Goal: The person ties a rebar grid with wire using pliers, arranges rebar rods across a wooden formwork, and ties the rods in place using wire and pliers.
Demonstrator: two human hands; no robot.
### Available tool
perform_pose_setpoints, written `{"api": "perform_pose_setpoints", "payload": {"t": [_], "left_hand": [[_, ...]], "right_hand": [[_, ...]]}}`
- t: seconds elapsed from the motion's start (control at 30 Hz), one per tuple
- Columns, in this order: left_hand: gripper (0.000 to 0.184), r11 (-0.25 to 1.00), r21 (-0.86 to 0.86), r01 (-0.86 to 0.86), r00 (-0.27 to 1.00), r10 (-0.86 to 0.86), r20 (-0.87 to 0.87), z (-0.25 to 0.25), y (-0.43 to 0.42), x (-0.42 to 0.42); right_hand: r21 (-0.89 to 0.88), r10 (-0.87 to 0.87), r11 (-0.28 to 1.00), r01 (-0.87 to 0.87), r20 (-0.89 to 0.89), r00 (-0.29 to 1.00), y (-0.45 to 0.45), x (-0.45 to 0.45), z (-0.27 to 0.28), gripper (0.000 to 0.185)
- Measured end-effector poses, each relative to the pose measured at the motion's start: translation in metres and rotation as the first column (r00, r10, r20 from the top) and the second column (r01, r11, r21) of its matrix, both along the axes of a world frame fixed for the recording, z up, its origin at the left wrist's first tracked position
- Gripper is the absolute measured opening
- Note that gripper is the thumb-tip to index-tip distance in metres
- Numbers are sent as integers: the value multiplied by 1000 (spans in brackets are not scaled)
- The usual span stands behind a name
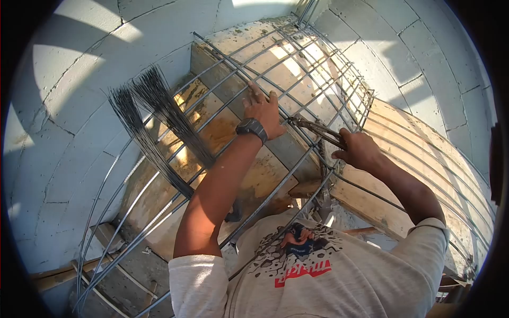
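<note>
The right hand point(358, 151) clamps the pincers point(318, 129) by their handles, their head at the grid point(289, 172); the left hand point(263, 114), fingers spread, rests on the grid just beside it. Best, I judge, to bite squarely and keep those fingers clear. Two hands, one pincers, one watch point(252, 129) over the grid, two wire bundles point(177, 114) at its left; any wire in the bite is too small to tell.
</note>
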State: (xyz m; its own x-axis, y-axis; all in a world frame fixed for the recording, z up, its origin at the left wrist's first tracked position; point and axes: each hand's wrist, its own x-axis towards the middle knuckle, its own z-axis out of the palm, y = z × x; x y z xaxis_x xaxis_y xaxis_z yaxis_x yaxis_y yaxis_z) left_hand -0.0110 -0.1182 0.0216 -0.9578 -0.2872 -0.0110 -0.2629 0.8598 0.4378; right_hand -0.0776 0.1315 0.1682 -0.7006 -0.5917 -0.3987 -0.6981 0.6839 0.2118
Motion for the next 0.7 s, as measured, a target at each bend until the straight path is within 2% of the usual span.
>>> {"api": "perform_pose_setpoints", "payload": {"t": [0.07, 0.17, 0.23, 0.33, 0.47, 0.5, 0.57, 0.67, 0.7], "left_hand": [[111, 999, 16, -42, 999, 42, 2, 6, 2, 0], [108, 992, -93, -88, 996, 85, -36, 11, 7, 7], [105, 990, -112, -84, 994, 75, -82, 7, 7, 8], [104, 985, -170, -9, 996, -7, -92, 3, 1, -1], [95, 972, -227, 65, 998, -57, 41, 24, -5, 2], [92, 963, -230, 137, 990, -128, 53, 28, -15, 0], [84, 930, -226, 290, 957, -276, 93, 30, -45, -6], [52, 735, -553, 392, 879, -477, -12, 2, -78, -23], [46, 724, -560, 401, 868, -496, -20, -1, -83, -32]], "right_hand": [[93, 59, 994, -52, -72, 996, -5, -10, 11, 43], [227, 118, 970, -87, -127, 985, -32, -12, 32, 47], [159, 315, 945, -284, -225, 922, -32, -9, 39, 41], [241, 495, 866, -438, -285, 821, -33, -10, 44, 35], [232, 462, 879, -416, -202, 864, -44, -12, 50, 29], [175, 460, 885, -432, -181, 869, -34, -13, 43, 32], [102, 334, 942, -320, -173, 927, -10, -9, 20, 37], [1, 220, 975, -223, -178, 959, 19, 5, -16, 42], [-21, 203, 977, -212, -216, 955, 19, 9, -20, 42]]}}
